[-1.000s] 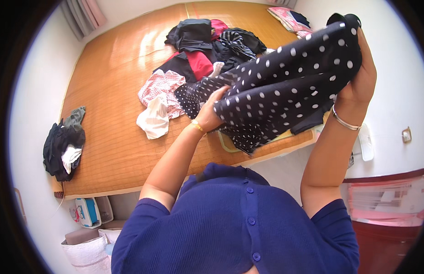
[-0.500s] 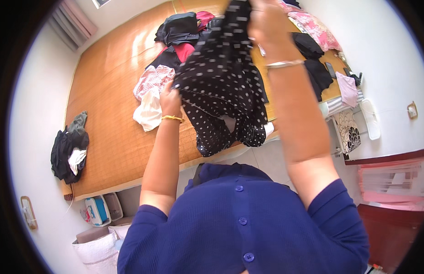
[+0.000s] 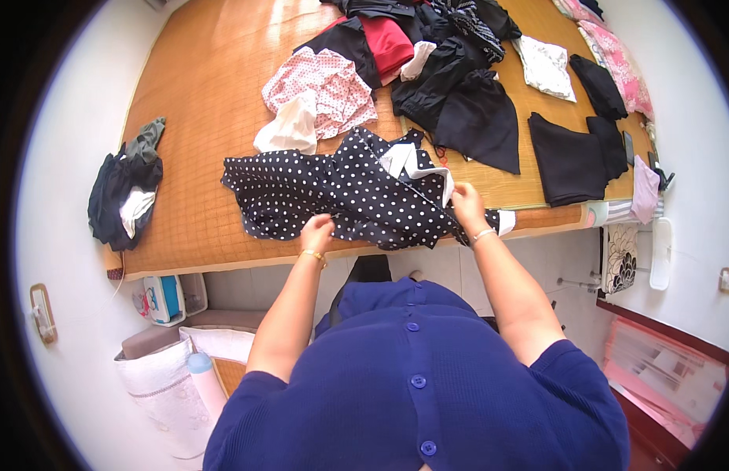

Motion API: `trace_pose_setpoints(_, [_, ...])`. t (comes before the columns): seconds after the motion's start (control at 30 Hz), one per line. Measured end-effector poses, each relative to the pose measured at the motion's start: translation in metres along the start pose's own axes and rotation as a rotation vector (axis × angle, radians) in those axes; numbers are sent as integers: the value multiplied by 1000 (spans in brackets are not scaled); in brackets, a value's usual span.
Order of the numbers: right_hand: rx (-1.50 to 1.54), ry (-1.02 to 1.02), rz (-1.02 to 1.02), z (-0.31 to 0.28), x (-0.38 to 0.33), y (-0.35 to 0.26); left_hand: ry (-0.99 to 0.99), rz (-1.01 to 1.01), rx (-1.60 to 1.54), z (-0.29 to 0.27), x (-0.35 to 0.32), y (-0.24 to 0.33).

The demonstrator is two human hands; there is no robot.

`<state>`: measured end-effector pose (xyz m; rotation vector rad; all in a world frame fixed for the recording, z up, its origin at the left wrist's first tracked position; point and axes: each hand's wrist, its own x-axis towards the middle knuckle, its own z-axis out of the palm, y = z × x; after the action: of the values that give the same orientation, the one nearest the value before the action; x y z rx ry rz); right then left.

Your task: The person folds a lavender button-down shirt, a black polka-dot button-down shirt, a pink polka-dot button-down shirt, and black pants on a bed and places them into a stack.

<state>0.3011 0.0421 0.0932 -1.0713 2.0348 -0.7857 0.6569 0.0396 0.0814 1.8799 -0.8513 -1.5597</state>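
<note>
A black polka-dot shirt (image 3: 325, 184) with white trim lies spread sideways along the near edge of the mat-covered bed (image 3: 192, 157). My right hand (image 3: 468, 209) is closed on it beside the white collar (image 3: 411, 166). At the lower edge of the cloth, my left hand (image 3: 317, 234) has its fingers curled in a pinch on the fabric. Just beyond the shirt lie a pink-dotted white garment (image 3: 321, 90) and a cream cloth (image 3: 290, 127).
Farther back is a heap of dark clothes (image 3: 451, 78) with a red piece (image 3: 382, 43). Folded black garments (image 3: 568, 161) and a white folded garment (image 3: 545, 67) lie to the right. A small dark pile (image 3: 117, 196) sits at the far left. Below stands a plastic bin (image 3: 164, 298).
The polka-dot shirt was held up in the air and now lies on the bed. My right hand has come down from high up; my left hand has moved nearer to me.
</note>
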Motion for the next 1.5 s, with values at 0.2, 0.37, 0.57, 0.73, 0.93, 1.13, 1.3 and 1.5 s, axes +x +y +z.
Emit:
trace_pose_setpoints(0.2, [-184,142,132,23,13,4,-33,588,606,85,46,80])
trace_pose_setpoints(0.37, [-282,138,231,40,24,-10,-141,1019,809,145,92,114])
trace_pose_setpoints(0.57, [-107,102,202,38,26,0,-349,861,1485,149,143,129])
trace_pose_setpoints(0.73, [361,81,179,30,24,17,-530,840,1359,127,132,141])
trace_pose_setpoints(0.93, [406,233,-146,-12,15,-46,-67,1142,871,82,48,179])
trace_pose_setpoints(1.13, [912,31,-390,-128,-63,-212,337,1408,285,35,-113,285])
trace_pose_setpoints(1.3, [725,164,-1047,-191,-194,-280,580,1727,-109,-12,-240,322])
trace_pose_setpoints(1.5, [220,537,-1223,-213,-251,-271,705,1649,21,-38,-320,276])
